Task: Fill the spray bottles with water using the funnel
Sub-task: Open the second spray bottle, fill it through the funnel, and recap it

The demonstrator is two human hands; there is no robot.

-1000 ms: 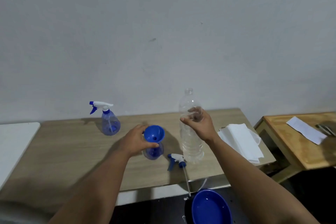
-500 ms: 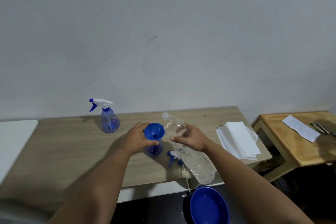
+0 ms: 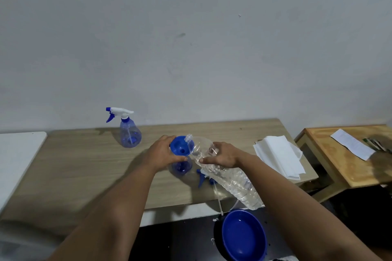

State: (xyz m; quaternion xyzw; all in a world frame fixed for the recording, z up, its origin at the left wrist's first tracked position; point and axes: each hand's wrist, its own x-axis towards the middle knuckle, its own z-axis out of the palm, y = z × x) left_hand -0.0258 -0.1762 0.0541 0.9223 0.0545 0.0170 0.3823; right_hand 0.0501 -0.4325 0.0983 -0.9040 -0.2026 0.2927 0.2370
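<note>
1. On the long wooden table (image 3: 84, 167), dead ahead of me, the pour is just getting going. I judge us early in the job: one bottle at the filling stage, the other not yet touched.
2. Biggest vessel is the clear water bottle (image 3: 229, 178), tipped steeply with its open neck over the funnel rim and its base hanging past the table's near edge. Water sits in it; how much, I cannot tell.
3. Below the table edge I see a blue bowl (image 3: 244, 237) on the floor, looking empty from here.
4. Back left, the capped spray bottle (image 3: 129, 133) stands upright by the wall, sprayer on. It looks nearly empty, so I reckon it waits its turn.
5. Centre stage, the open spray bottle (image 3: 180, 168) stands under the blue funnel (image 3: 180, 146), which sits in its neck. I see little or no water in it yet.
6. My right hand (image 3: 222, 154) wraps the water bottle's shoulder, fingers curled round it.
7. My left hand (image 3: 163, 153) steadies the funnel, fingers and thumb clamped round it.
8. Smallest piece: the loose sprayer head (image 3: 203, 177) lies on the table beside the open bottle, to be screwed back later.
</note>
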